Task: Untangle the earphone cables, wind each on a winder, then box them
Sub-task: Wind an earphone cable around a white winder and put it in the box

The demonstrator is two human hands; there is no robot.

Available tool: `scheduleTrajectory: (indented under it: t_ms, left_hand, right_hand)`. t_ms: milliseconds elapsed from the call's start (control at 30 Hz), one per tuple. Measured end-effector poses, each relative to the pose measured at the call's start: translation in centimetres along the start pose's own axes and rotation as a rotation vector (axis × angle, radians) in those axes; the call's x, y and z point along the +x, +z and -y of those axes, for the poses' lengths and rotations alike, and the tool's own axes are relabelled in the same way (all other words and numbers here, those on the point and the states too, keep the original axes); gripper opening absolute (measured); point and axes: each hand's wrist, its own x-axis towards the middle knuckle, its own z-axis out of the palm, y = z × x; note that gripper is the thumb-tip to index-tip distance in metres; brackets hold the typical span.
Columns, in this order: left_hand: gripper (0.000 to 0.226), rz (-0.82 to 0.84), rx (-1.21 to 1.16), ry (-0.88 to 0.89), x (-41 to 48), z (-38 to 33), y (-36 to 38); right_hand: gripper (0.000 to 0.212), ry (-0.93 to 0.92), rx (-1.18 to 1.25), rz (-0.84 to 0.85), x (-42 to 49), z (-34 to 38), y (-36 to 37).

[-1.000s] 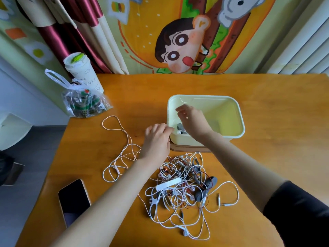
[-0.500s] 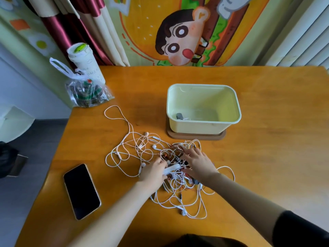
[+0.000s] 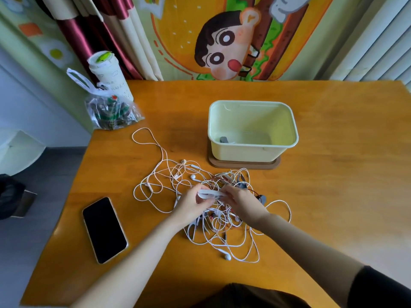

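— Below frame centre: left hand (image 3: 193, 207) and right hand (image 3: 243, 202) each pinch one end of the white winder (image 3: 210, 193), held just over the cable tangle (image 3: 222, 227). The box (image 3: 244, 152), above and right of the hands, holds one small item, too small to identify. Advice?

— Judgement only: the winder looks snared in loops. Lift it slowly and slide the strands off one end. Do not tug, or the knots will tighten. Then isolate a single cable.

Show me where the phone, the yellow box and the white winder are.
phone (image 3: 104, 230), head view, middle of its dark screen.
yellow box (image 3: 244, 152), head view, near outer wall.
white winder (image 3: 210, 193), head view, its exposed middle.
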Motion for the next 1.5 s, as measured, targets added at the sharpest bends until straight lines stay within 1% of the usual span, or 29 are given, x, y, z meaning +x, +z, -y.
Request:
scheduleTrajectory:
  t_ms: [100, 233, 333, 467, 533, 633, 700, 767, 833, 900, 967, 1033, 1100, 1167, 1233, 1300, 1333, 1400, 1467, 1500]
  left_hand:
    - [0.009, 0.026, -0.124, -0.017, -0.5, -0.2, 0.1]
    - [0.007, 0.009, -0.145, -0.016, -0.9, -0.2, 0.6]
    - [0.007, 0.000, -0.090, 0.017, -1.1, -0.6, 1.0]
    - [0.013, 0.176, 0.049, 0.042, -1.5, -1.2, 1.3]
    - [0.013, 0.196, 0.132, 0.054, -1.6, -1.2, 1.5]
    - [0.012, 0.094, 0.200, 0.043, -1.6, -0.8, 1.7]
    - [0.013, 0.026, 0.237, 0.008, -1.7, 0.0, 1.5]
    - [0.013, -0.017, 0.282, -0.027, -1.9, 1.2, 1.3]
    - [0.016, -0.056, 0.354, -0.065, -2.1, 2.2, 1.2]
    - [0.017, -0.095, 0.490, -0.083, -2.5, 2.9, 1.2]
    - [0.013, -0.129, 0.692, -0.061, -2.9, 3.3, 1.3]
    - [0.015, -0.136, 0.840, -0.040, -3.2, 3.7, 1.4]
    - [0.019, -0.125, 0.889, -0.064, -3.4, 4.0, 1.8]
    - [0.027, -0.143, 0.881, -0.063, -3.7, 3.9, 2.3]
    - [0.029, -0.178, 0.880, 0.003, -4.0, 3.6, 3.1]
    - [0.028, -0.183, 0.847, 0.088, -4.4, 3.1, 3.9]
    - [0.029, -0.161, 0.801, 0.127, -4.6, 2.7, 4.4]
    - [0.035, -0.066, 0.654, 0.176, -5.0, 1.7, 5.3]
    - [0.041, 0.045, 0.544, 0.217, -5.3, 0.4, 6.4]
    - [0.041, 0.071, 0.523, 0.236, -5.3, -0.2, 6.9]
  right_hand:
    - [0.016, 0.013, 0.099, 0.030, -0.7, 0.1, -0.9]
    - [0.009, 0.051, 0.191, 0.071, -1.8, 0.0, -1.6]
    - [0.013, 0.059, 0.191, 0.045, -2.3, 0.1, -1.6]
    - [0.022, 0.010, 0.160, -0.013, -2.9, 0.3, -1.3]
    - [0.025, -0.014, 0.138, -0.045, -3.1, 0.3, -1.2]
    - [0.032, -0.019, 0.091, -0.050, -3.5, -0.2, -1.0]
    - [0.036, 0.044, 0.045, -0.036, -4.0, -1.1, -0.8]
    - [0.032, 0.115, -0.032, -0.028, -4.9, -2.2, -0.7]
    - [0.027, 0.158, -0.175, 0.021, -5.8, -3.5, -0.4]
    - [0.027, 0.195, -0.349, 0.125, -6.7, -4.6, 0.0]
    - [0.030, 0.220, -0.447, 0.201, -7.6, -5.4, 0.4]
    - [0.037, 0.258, -0.456, 0.203, -8.2, -5.8, 1.0]
    - [0.041, 0.327, -0.415, 0.172, -8.4, -5.8, 1.4]
    - [0.036, 0.362, -0.404, 0.166, -8.5, -5.8, 1.6]
    - [0.024, 0.358, -0.418, 0.176, -8.4, -5.6, 1.7]
    - [0.020, 0.364, -0.397, 0.186, -8.4, -5.1, 1.7]
    - [0.019, 0.367, -0.357, 0.182, -8.3, -4.8, 1.7]
    - [0.019, 0.332, -0.258, 0.144, -8.1, -3.8, 1.7]
    - [0.018, 0.250, -0.157, 0.067, -8.1, -2.4, 1.6]
    - [0.018, 0.204, -0.113, 0.035, -8.2, -1.7, 1.5]
